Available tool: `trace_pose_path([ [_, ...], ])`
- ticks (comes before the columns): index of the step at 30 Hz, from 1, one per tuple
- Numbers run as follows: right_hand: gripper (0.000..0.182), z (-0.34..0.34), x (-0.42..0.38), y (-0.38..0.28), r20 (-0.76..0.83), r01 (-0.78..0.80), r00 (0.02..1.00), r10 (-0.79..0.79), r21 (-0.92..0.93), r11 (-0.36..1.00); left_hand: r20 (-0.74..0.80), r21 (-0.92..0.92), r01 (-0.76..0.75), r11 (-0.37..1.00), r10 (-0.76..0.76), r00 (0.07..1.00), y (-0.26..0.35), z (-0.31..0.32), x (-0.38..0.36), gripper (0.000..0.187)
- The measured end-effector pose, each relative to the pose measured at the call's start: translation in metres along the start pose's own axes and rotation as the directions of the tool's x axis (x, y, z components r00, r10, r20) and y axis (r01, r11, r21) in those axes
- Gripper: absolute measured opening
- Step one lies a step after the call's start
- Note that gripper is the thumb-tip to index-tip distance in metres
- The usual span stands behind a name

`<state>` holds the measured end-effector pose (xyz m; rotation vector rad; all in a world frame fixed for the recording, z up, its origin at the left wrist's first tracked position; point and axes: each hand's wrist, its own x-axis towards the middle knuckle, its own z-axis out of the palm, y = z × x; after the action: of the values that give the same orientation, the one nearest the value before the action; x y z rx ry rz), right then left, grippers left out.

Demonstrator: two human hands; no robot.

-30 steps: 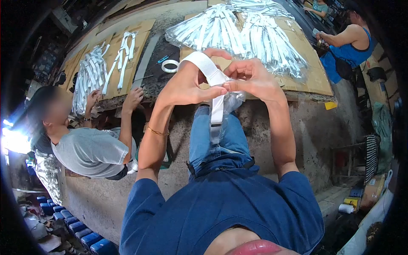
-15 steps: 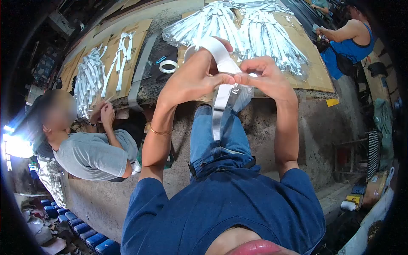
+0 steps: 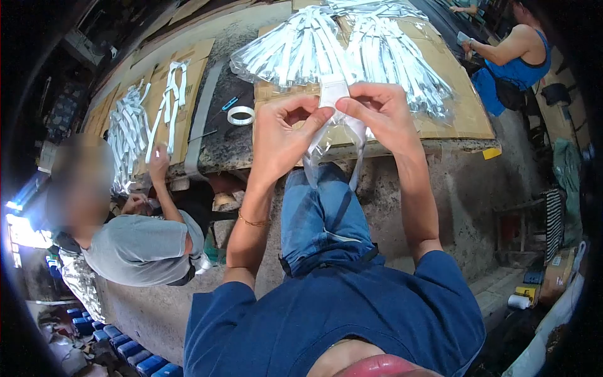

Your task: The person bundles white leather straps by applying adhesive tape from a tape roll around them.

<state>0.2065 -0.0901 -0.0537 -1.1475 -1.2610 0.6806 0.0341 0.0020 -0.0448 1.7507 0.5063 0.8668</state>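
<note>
Between my two hands hangs a white strap (image 3: 333,94), its wide top end upright and two narrower strips hanging below. Clear plastic film clings around its lower part. My left hand (image 3: 286,131) pinches the strap's left edge between thumb and fingers. On the opposite edge my right hand (image 3: 384,116) does the same, its thumb pressed on the front. Both hands are just in front of the table edge, above my knees. Behind them on the table are heaps of white straps in clear plastic (image 3: 301,50).
A roll of tape (image 3: 241,120) and a blue cutter (image 3: 230,103) lie left on the table. Further left, loose white straps (image 3: 129,119) lie on cardboard (image 3: 200,56). A person in grey (image 3: 135,242) sits at left; another in blue (image 3: 534,69) is at far right.
The strap's large white loop over my left hand is gone; its wide end now stands upright between my hands. My left hand has turned and lowered. The seated person's hands have moved apart.
</note>
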Motion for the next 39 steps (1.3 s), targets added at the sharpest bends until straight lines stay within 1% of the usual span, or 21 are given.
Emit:
trace_pose_path([
  [4, 0.022, -0.010, 0.040, 0.026, -0.165, 0.047, 0.985, -0.049, -0.019, 0.999, 0.164, -0.294, 0.112, 0.949, -0.066, 0.984, -0.037, 0.006, 0.015, 0.023],
  [5, 0.022, -0.017, 0.057, 0.035, -0.246, 0.052, 0.968, -0.051, -0.001, 0.999, 0.287, -0.261, 0.193, 0.946, -0.115, 0.951, -0.068, -0.003, 0.016, 0.026],
  [8, 0.023, -0.045, 0.125, 0.058, -0.270, 0.062, 0.963, -0.022, 0.140, 0.988, 0.351, -0.320, 0.338, 0.885, -0.221, 0.910, -0.137, -0.011, 0.003, 0.020],
  [12, 0.025, -0.073, 0.226, 0.116, -0.243, -0.011, 0.969, 0.034, 0.098, 0.995, 0.298, -0.397, 0.464, 0.792, -0.367, 0.881, -0.187, -0.018, -0.003, 0.018],
  [14, 0.030, -0.086, 0.281, 0.163, -0.312, -0.104, 0.949, 0.047, -0.170, 0.980, 0.256, -0.397, 0.517, 0.758, -0.450, 0.856, -0.203, -0.027, -0.001, 0.019],
  [16, 0.038, -0.111, 0.335, 0.239, -0.256, -0.108, 0.963, 0.086, -0.076, 0.991, 0.248, -0.411, 0.558, 0.721, -0.500, 0.830, -0.216, -0.040, -0.001, 0.018],
  [18, 0.044, -0.117, 0.366, 0.288, -0.224, -0.148, 0.961, 0.161, 0.072, 0.986, 0.183, -0.323, 0.605, 0.727, -0.579, 0.794, -0.235, -0.053, -0.006, 0.024],
  [19, 0.041, -0.116, 0.371, 0.300, -0.265, -0.281, 0.945, 0.193, -0.354, 0.892, -0.040, 0.174, 0.533, 0.828, -0.535, 0.844, -0.262, -0.060, -0.015, 0.031],
  [20, 0.039, -0.110, 0.377, 0.312, -0.309, -0.364, 0.930, 0.198, -0.704, 0.611, -0.051, 0.169, 0.546, 0.821, -0.545, 0.837, -0.256, -0.066, -0.010, 0.031],
  [21, 0.039, -0.094, 0.377, 0.318, -0.294, -0.361, 0.932, 0.212, -0.702, 0.614, -0.232, 0.507, 0.386, 0.771, -0.309, 0.922, -0.237, -0.075, 0.001, 0.032],
  [22, 0.035, -0.069, 0.363, 0.321, -0.288, -0.243, 0.958, 0.014, -0.779, 0.577, -0.288, 0.793, 0.253, 0.555, -0.025, 0.957, -0.219, -0.084, 0.010, 0.034],
  [24, 0.030, -0.024, 0.329, 0.317, -0.210, -0.036, 0.900, -0.383, -0.910, 0.412, -0.257, 0.847, 0.207, 0.490, 0.035, 0.966, -0.203, -0.103, 0.049, 0.035],
  [25, 0.031, -0.004, 0.313, 0.324, -0.010, 0.140, 0.977, -0.215, -0.731, 0.668, -0.185, 0.907, 0.123, 0.402, 0.118, 0.976, -0.208, -0.111, 0.072, 0.035],
  [26, 0.033, 0.020, 0.290, 0.332, 0.239, 0.203, 0.966, -0.104, -0.441, 0.874, -0.103, 0.952, 0.042, 0.303, 0.187, 0.977, -0.218, -0.119, 0.091, 0.036],
  [27, 0.032, 0.056, 0.257, 0.311, 0.355, 0.128, 0.933, 0.055, -0.471, 0.873, -0.037, 0.978, 0.026, 0.207, 0.050, 0.998, -0.232, -0.127, 0.110, 0.039],
  [28, 0.031, 0.084, 0.235, 0.316, 0.458, 0.269, 0.889, 0.022, -0.560, 0.784, 0.020, 0.993, -0.008, 0.116, -0.099, 0.995, -0.244, -0.131, 0.123, 0.041],
  [29, 0.030, 0.101, 0.219, 0.330, 0.555, 0.411, 0.832, 0.002, -0.618, 0.670, 0.022, 0.993, -0.010, 0.119, -0.105, 0.994, -0.249, -0.132, 0.133, 0.041],
  [31, 0.030, 0.112, 0.209, 0.348, 0.603, 0.394, 0.795, 0.068, -0.598, 0.698, 0.033, 0.996, 0.021, 0.091, -0.553, 0.832, -0.250, -0.133, 0.151, 0.034],
  [34, 0.028, 0.113, 0.222, 0.345, 0.688, 0.417, 0.707, 0.164, -0.593, 0.688, 0.112, 0.987, -0.039, 0.157, -0.492, 0.863, -0.267, -0.151, 0.143, 0.033],
  [36, 0.026, 0.105, 0.229, 0.326, 0.630, 0.094, 0.724, 0.279, -0.492, 0.866, 0.063, 0.986, 0.011, 0.168, -0.425, 0.903, -0.251, -0.154, 0.132, 0.033],
  [39, 0.016, 0.100, 0.224, 0.274, 0.672, 0.006, 0.688, 0.274, -0.383, 0.924, 0.039, 0.959, 0.032, 0.283, -0.243, 0.969, -0.202, -0.155, 0.101, 0.026],
])
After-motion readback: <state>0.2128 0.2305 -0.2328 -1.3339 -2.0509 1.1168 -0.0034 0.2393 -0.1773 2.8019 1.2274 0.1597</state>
